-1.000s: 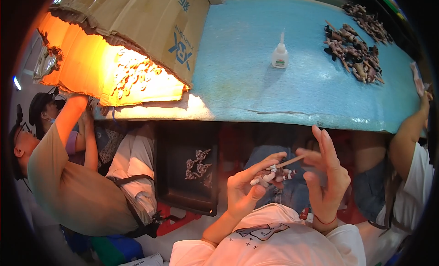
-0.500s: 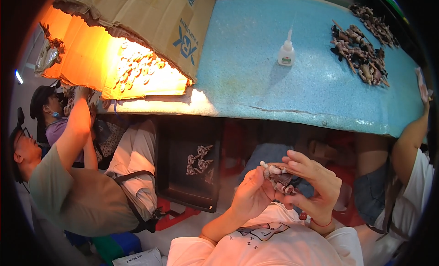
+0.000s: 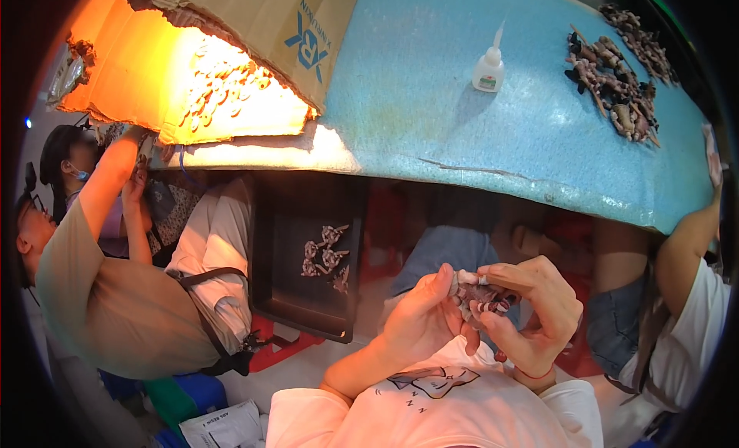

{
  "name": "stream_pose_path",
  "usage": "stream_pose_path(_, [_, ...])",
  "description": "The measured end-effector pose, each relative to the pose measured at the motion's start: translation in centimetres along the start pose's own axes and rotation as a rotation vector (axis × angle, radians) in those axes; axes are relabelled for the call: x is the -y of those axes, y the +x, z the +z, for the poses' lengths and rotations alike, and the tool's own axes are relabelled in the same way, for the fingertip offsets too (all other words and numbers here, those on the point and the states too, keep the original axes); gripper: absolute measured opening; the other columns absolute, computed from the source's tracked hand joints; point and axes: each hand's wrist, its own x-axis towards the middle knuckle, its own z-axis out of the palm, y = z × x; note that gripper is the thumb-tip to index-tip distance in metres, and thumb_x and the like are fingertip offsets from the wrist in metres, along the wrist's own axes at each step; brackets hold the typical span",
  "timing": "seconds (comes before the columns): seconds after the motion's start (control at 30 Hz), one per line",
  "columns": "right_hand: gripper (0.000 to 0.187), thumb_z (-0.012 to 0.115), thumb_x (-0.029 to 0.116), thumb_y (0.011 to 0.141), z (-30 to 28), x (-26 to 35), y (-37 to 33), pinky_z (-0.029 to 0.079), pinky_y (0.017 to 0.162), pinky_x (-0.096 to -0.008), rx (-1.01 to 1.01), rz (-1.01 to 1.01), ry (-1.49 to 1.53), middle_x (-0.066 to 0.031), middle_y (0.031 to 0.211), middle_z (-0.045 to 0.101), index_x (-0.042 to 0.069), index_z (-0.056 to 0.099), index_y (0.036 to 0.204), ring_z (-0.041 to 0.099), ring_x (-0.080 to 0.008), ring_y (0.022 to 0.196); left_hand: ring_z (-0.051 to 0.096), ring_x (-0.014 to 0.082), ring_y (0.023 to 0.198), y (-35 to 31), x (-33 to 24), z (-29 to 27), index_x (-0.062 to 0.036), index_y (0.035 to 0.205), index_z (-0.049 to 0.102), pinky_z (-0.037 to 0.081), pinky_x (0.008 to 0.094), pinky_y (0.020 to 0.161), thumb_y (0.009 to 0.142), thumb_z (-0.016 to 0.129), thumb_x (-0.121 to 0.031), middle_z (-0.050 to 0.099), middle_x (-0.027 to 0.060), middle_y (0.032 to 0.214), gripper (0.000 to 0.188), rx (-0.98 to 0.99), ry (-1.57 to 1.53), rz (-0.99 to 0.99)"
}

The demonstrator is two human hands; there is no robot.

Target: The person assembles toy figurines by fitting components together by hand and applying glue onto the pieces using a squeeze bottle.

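A small figurine [image 3: 479, 295] with pale and dark purplish-brown parts is held between my two hands in front of my chest. My left hand [image 3: 419, 309] grips its left side, thumb up along its edge. My right hand [image 3: 535, 305] pinches it from the right with thumb and fingers. Part of the figurine is hidden behind my fingers. In a black tray [image 3: 269, 286] to the left lie several similar figurines [image 3: 327, 252]. On the blue table beyond my hands stands a white dropper bottle [image 3: 489, 69] with a long thin nozzle.
A heap of figurine parts [image 3: 616, 86] lies at the table's [image 3: 416, 101] far right. At the left, a torn cardboard box [image 3: 269, 32] covers brightly lit small pieces [image 3: 219, 86]. One co-worker [image 3: 131, 294] sits close on the left, another [image 3: 677, 317] on the right. A red stool [image 3: 281, 348] stands below the tray.
My fingers have shifted on the figurine, and the right fingers have curled closer around its top. The view has moved slightly. The left co-worker's arm remains stretched toward the box.
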Motion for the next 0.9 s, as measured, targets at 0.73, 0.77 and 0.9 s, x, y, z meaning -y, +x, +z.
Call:
stream_pose_path(0.73, [0.019,0.067,0.002,0.055,1.7,-1.0,0.0,0.041,0.047,-0.0262,-0.138,0.045,-0.087,-0.0118,0.065,0.062,-0.005,0.060,0.071,0.055,-0.0191,0.052,0.058,0.0119,0.077,0.4,0.9,0.5,-0.0120,0.093,0.058,0.035,0.0227,0.042,0.093,0.039,-0.045,0.061,0.0060,0.097,0.038,-0.094,-0.204,-0.113])
stream_pose_path(0.77, [0.019,0.067,0.002,0.055,1.8,-0.8,0.0,0.041,0.047,-0.0262,-0.128,0.044,-0.088,-0.0118,0.065,0.062,-0.005,0.060,0.071,0.055,-0.0191,0.052,0.058,0.0105,0.075,0.3,1.0,0.3,-0.0128,0.094,0.058,0.034,0.0228,0.040,0.093,0.039,-0.045,0.062,0.0049,0.097,0.038,-0.098,-0.248,-0.114])
stream_pose_path(0.9, [0.018,0.067,0.002,0.055,1.9,-0.7,0.2,0.042,0.048,-0.0260,-0.140,0.125,-0.135,-0.0126,0.063,0.061,-0.005,0.059,0.070,0.055,-0.0191,0.051,0.058,0.0188,0.055,0.7,0.5,1.7,-0.0094,0.086,0.059,0.037,0.0222,0.038,0.090,0.045,-0.048,0.061,0.0037,0.073,0.041,-0.299,-0.254,-0.155])
